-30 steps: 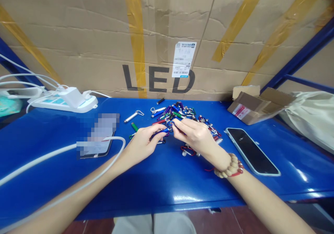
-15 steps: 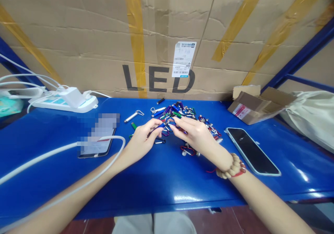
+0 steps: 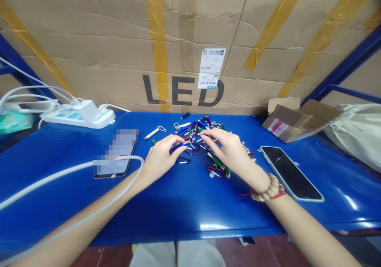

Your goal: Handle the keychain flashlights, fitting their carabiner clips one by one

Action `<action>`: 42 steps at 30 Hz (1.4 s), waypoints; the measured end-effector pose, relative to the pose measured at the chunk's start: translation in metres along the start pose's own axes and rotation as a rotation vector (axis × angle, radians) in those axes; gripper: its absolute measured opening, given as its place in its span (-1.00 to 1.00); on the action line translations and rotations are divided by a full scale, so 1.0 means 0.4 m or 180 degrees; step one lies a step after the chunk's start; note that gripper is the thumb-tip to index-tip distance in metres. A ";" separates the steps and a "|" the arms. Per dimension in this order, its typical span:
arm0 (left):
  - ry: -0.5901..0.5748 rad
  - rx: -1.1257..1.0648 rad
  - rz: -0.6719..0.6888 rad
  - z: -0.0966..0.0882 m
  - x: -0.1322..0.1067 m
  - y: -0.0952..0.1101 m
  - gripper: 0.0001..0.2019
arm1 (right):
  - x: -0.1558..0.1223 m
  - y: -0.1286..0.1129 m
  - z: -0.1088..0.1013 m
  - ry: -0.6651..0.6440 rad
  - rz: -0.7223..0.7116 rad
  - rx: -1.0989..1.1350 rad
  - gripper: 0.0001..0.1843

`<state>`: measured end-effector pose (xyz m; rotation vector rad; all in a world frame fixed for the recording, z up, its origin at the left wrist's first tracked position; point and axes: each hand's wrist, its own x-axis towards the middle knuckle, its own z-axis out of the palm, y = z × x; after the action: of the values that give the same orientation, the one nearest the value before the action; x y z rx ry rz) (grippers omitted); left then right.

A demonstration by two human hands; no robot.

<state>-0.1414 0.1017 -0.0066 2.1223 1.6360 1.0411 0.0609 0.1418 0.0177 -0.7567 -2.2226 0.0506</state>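
Between the thumb and fingers of my left hand (image 3: 163,154) is a slim blue flashlight tube (image 3: 179,145), its silver end pointing right. My right hand (image 3: 230,150) is pinched just right of that end, over the pile; a small dark-blue piece shows at its fingertips, too small to make out. Under and behind both hands lies a heap of coloured metal flashlight parts and carabiners (image 3: 205,123). Green tubes (image 3: 216,160) and a red carabiner (image 3: 216,171) lie below my right palm. A dark carabiner (image 3: 183,161) sits beside my left fingers.
A silver flashlight with a clip (image 3: 152,134) and a black tube (image 3: 185,115) lie apart from the heap. Phones flank my arms, one left (image 3: 131,156), one right (image 3: 290,171). A white cable (image 3: 59,178) crosses my left forearm. A power strip (image 3: 104,118) and small open carton (image 3: 285,120) stand behind.
My hands have moved apart, leaving a gap between the blue tube's silver end and my right fingertips. Green tubes beneath my right hand now show more. The view has shifted slightly.
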 end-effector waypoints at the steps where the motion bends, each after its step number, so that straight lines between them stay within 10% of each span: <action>1: 0.0025 0.0039 -0.0005 -0.002 0.002 -0.001 -0.81 | 0.001 0.001 0.000 0.0037 0.0029 0.0001 -0.84; 12: 0.0213 0.1039 0.0130 -0.047 0.022 -0.005 -0.81 | -0.006 -0.018 0.009 -0.0449 0.0699 -0.0490 -0.85; 24: 0.0196 0.2182 -0.0844 -0.091 0.041 -0.026 -0.69 | -0.006 -0.026 0.005 -0.0741 0.0911 -0.0578 -0.81; 42: 0.1062 0.0281 -0.0469 -0.105 0.066 -0.063 -0.84 | 0.006 -0.023 -0.019 -0.0178 0.1215 -0.0674 -0.84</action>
<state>-0.1853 0.1255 0.0177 1.9218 1.9884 1.3540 0.0603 0.1341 0.0268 -1.3035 -2.1272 0.0239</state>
